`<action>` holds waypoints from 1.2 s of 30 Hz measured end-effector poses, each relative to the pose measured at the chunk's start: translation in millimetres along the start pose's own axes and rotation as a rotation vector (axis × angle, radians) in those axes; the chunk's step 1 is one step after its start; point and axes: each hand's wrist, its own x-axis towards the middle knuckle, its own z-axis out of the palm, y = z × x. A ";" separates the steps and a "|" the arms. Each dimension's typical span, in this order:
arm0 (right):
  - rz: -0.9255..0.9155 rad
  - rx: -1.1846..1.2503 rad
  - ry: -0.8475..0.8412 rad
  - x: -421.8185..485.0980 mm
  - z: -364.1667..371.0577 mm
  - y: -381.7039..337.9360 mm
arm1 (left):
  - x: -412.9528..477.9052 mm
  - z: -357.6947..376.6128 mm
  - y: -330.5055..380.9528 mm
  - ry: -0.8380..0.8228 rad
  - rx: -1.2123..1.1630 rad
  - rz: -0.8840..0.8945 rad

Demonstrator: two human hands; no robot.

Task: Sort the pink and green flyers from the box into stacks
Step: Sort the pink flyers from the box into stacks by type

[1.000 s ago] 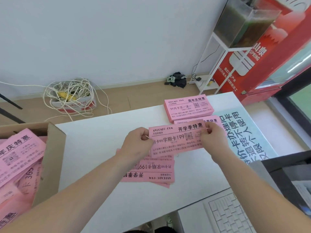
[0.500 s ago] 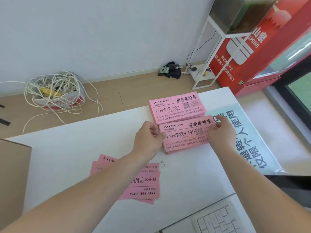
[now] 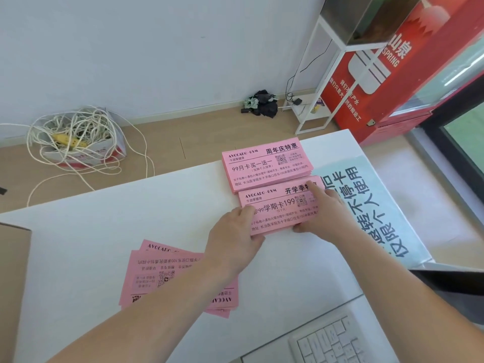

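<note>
While both hands are settled on the near stack (image 3: 277, 208) of pink flyers, the step in hand looks like seating a sorted flyer and squaring it with those beneath. The right hand (image 3: 324, 213) lies over the stack's right end, its fingers (image 3: 313, 189) apart and fairly straight. The forefinger presses on the top sheet near the far right corner and the thumb is set against the near edge. The left hand (image 3: 235, 239) covers the left end with its fingers (image 3: 246, 213) bent down onto the paper. Whether that thumb is tucked under the sheets or only beside them I cannot tell.

The stack lies flat on the worktop (image 3: 104, 218), spanning the gap between the two sets of fingertips. Just beyond the fingertips, touching the near stack's far edge, sits the far stack (image 3: 264, 166), which carries a different heading.

On the wrist side of the left fingers, partly under that forearm, is a loose pile (image 3: 162, 276) of pink flyers, fanned and unsquared. The box (image 3: 13, 284) shows only as a cardboard edge, well off to the left of both hands. No green flyer is in view.

The next move probably calls for lifting both hands without dragging the top sheet askew, then taking one flyer from the loose pile and reading its heading.
</note>
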 end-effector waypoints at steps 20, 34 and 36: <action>-0.246 0.036 0.099 -93.4 29.2 -61.3 | -83.7 -69.5 -83.4 0.043 0.019 0.009; -0.256 -0.085 0.077 -178.4 156.3 -116.0 | -171.2 -76.8 -163.5 -0.077 0.383 -0.018; -0.222 -0.011 0.091 -189.0 160.6 -116.9 | -185.6 -72.2 -160.1 -0.023 0.442 -0.079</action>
